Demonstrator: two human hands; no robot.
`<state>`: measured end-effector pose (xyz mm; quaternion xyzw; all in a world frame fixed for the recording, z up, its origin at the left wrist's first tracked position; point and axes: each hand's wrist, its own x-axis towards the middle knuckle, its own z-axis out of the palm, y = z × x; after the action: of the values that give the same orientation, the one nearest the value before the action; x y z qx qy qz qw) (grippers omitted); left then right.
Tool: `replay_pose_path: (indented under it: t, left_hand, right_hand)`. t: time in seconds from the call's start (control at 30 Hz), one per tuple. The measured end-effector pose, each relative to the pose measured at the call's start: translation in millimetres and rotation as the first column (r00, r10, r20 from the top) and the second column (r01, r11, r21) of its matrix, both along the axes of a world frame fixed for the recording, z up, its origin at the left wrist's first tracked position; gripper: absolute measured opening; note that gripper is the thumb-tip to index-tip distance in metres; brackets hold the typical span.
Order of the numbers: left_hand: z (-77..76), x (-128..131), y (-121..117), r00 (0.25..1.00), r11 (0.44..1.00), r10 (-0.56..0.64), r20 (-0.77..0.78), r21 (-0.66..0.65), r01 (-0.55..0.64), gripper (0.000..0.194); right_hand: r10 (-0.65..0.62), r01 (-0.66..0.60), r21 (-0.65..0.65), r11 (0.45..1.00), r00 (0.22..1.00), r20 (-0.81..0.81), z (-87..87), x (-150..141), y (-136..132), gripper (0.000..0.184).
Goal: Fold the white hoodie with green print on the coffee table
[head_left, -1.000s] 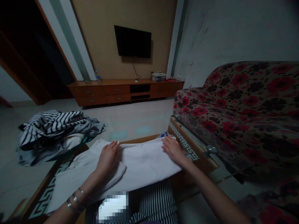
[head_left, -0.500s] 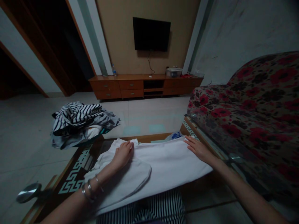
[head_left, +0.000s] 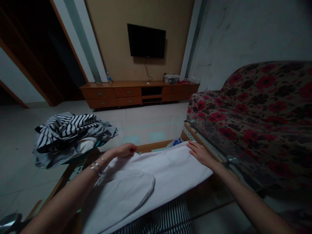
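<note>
A white garment (head_left: 156, 177) lies spread across a low glass-topped table (head_left: 156, 147) in front of me, its near edge hanging over my striped lap. My left hand (head_left: 124, 150), bracelets on the wrist, pinches the garment's far left edge with curled fingers. Flat on the garment's far right corner rests my right hand (head_left: 200, 153), fingers stretched out. A rounded flap of the garment lies folded over near the left.
A heap of striped and grey clothes (head_left: 70, 135) sits at the table's far left. A floral sofa (head_left: 253, 110) fills the right side. Beyond the tiled floor stand a wooden TV cabinet (head_left: 138, 93) and a wall-mounted television (head_left: 146, 40). A blue-and-white item (head_left: 175, 142) peeks out behind the garment.
My left hand has slid from lying on the cloth to its far edge and closed on it. The right hand stays flat on the right corner. My head has shifted.
</note>
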<state>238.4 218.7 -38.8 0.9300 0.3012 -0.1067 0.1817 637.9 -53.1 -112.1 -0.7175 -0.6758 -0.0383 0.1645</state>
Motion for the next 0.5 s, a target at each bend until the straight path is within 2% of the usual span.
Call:
replay_pose_path:
  t: [0.1, 0.2, 0.33, 0.5]
  left_hand:
    - [-3.7, -3.7, 1.7, 0.989, 0.982, 0.145, -0.036, 0.128, -0.139, 0.024]
    - [-8.3, -4.3, -1.5, 0.97, 0.944, 0.24, -0.031, 0.241, -0.226, 0.029]
    - [-13.0, -0.8, -13.6, 0.957, 0.899, 0.287, -0.028, 0.352, -0.259, 0.034]
    - [-7.1, 4.1, -31.5, 0.953, 0.869, 0.302, 0.0, 0.411, -0.275, 0.034]
  right_hand:
    - [-0.144, 0.144, -0.024, 0.989, 0.99, 0.007, 0.5, -1.4, -0.1, 0.05]
    - [-0.278, 0.279, -0.052, 0.959, 0.96, 0.026, -2.0, -3.2, -2.3, 0.053]
    - [-0.409, 0.408, -0.085, 0.909, 0.912, -0.006, -4.0, -3.8, -15.3, 0.054]
    - [-0.575, 0.571, -0.183, 0.8, 0.817, 0.04, 3.0, 0.8, -36.6, 0.058]
